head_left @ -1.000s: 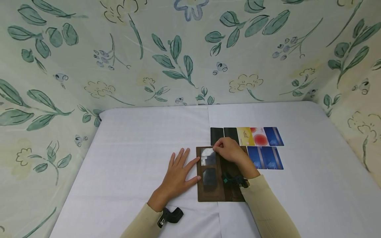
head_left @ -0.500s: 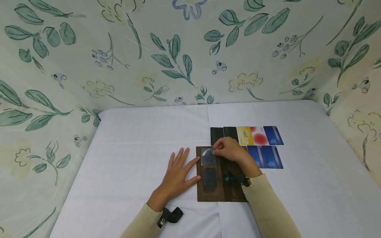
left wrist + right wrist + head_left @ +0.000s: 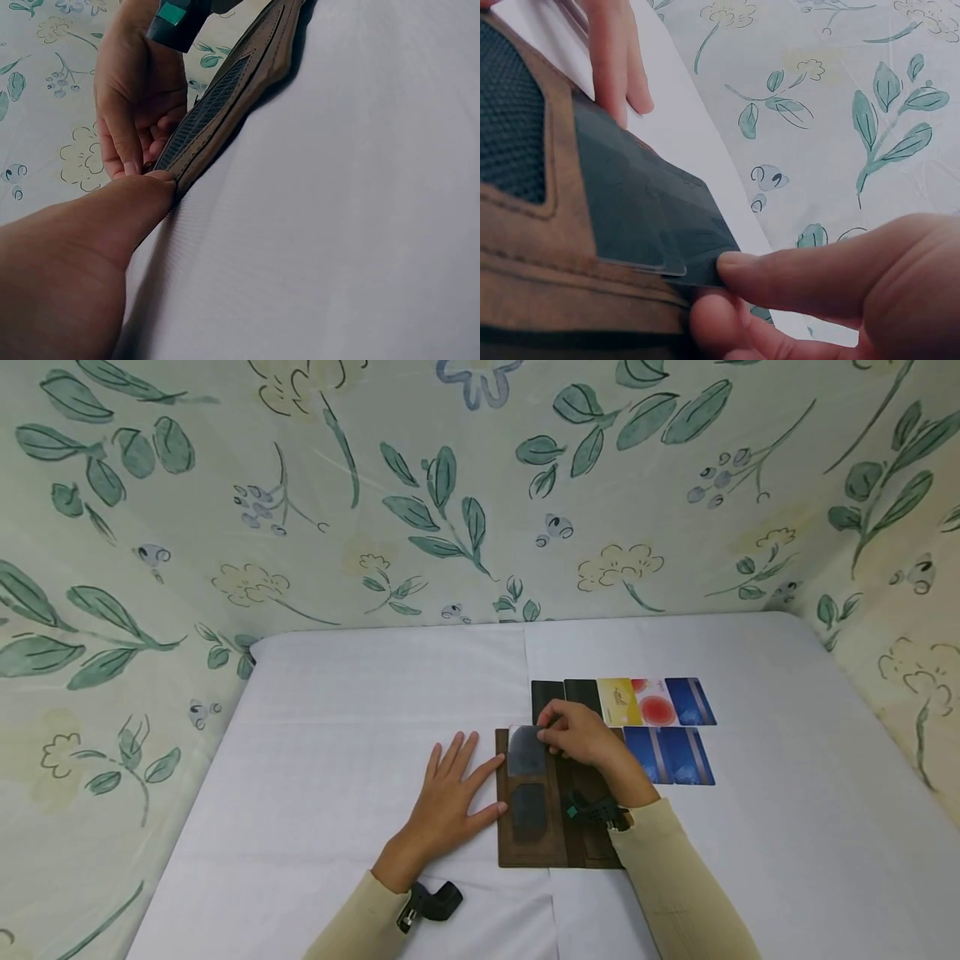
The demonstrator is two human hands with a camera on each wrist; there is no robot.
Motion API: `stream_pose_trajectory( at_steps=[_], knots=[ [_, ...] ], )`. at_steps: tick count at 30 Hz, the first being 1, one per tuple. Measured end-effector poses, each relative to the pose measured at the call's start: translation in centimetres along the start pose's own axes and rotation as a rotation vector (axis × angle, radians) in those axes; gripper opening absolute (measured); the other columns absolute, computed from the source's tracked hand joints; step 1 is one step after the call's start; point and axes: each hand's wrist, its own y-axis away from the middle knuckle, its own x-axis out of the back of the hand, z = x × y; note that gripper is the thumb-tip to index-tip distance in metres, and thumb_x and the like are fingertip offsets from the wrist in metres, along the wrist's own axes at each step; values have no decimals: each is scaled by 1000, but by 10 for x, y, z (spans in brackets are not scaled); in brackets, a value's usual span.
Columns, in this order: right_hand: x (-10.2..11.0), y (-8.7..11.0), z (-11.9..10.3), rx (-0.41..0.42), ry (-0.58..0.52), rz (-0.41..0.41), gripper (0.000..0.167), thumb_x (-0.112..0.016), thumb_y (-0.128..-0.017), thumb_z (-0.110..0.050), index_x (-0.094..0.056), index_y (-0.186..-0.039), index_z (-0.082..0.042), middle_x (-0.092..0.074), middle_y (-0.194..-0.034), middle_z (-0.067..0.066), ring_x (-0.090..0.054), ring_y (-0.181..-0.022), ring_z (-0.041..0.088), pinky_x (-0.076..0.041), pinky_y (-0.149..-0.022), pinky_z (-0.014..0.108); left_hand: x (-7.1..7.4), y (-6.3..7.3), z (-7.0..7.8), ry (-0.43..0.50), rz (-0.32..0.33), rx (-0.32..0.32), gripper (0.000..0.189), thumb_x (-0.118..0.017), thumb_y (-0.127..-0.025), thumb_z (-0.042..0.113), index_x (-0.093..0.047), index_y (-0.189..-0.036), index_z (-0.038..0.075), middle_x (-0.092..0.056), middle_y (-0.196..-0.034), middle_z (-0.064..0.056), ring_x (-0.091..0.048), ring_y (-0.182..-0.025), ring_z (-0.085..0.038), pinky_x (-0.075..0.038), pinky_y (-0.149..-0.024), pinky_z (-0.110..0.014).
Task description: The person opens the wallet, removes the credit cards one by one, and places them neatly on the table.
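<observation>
An open brown wallet lies on the white-covered table. At the top of its left panel my right hand pinches the corner of a glossy, dark, see-through card between thumb and fingertips. In the right wrist view this card sticks out past the wallet's edge, and two layers with rounded corners overlap there. My left hand lies spread on the table, its thumb and index fingertips touching the wallet's left edge. The right forearm covers much of the wallet's right panel.
Behind the wallet lies a row of cards: two black cards, a yellow card, a red-and-white card and a blue card. Two more blue cards lie right of the wallet. A dark mesh window sits lower on the left panel.
The card has slid away from me, so its top edge now stands slightly beyond the wallet's top edge. My right hand moved slightly with it; the left hand stayed in place.
</observation>
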Motion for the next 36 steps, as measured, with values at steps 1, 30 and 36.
stream_pose_trajectory(
  at_steps=[1, 30, 36],
  knots=[
    [0, 0, 0, -1, -9, 4, 11, -65, -91, -10, -60, -100, -5, -65, -72, 7, -60, -61, 18, -50, -55, 30, 0, 0, 0, 2, -1, 1, 61, -57, -91, 54, -47, -144, 25, -25, -156, -17, -17, -145, -37, -12, -112, -61],
    [0, -5, 10, -36, -138, 15, 24, -67, -89, -9, -57, -106, 6, -61, -79, 10, -57, -60, 17, -53, -56, 28, 1, -1, 1, -6, 5, 3, 62, -57, -90, 55, -47, -144, 25, -26, -156, -17, -18, -145, -37, -13, -111, -61],
    [2, -7, 13, -80, -224, 8, 30, -71, -88, -13, -61, -107, 7, -67, -80, 10, -60, -61, 16, -55, -59, 28, 1, -1, 2, 5, -11, 16, 62, -56, -91, 56, -47, -144, 26, -25, -157, -16, -16, -145, -36, -12, -112, -61]
  ],
)
